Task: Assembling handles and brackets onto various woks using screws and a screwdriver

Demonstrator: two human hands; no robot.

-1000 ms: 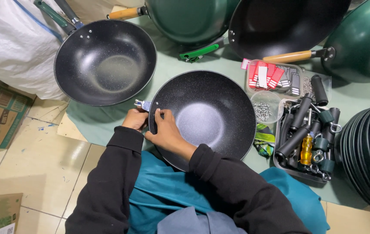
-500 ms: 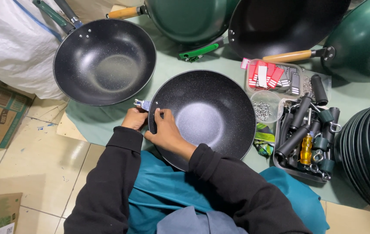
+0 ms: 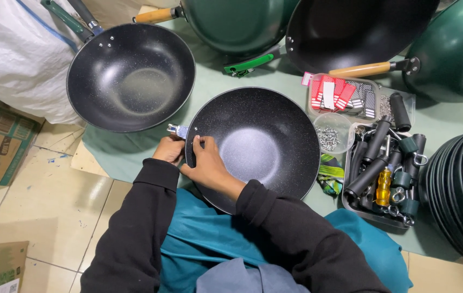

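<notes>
White sack (image 3: 9,59) upper left. Second black wok (image 3: 130,76) beside it. Left hand (image 3: 169,150) centre-left, fingers curled around metal handle bracket (image 3: 178,130). Right hand (image 3: 205,164) on rim, fingers together, pressing black speckled wok (image 3: 258,144) at frame centre. Tray of black handles (image 3: 380,171) right. Stacked woks (image 3: 462,190) far right.

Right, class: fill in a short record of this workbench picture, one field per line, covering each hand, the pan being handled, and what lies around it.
left hand: grips the metal bracket at the pan's rim
right hand: on the rim, fingers inside the black speckled pan
pan state: no handle fitted
to the right: tray of black handles, yellow screwdriver, clear tub of screws
behind: second black pan with handle, green pans
far right: stack of dark pans
surface: green mat
</notes>
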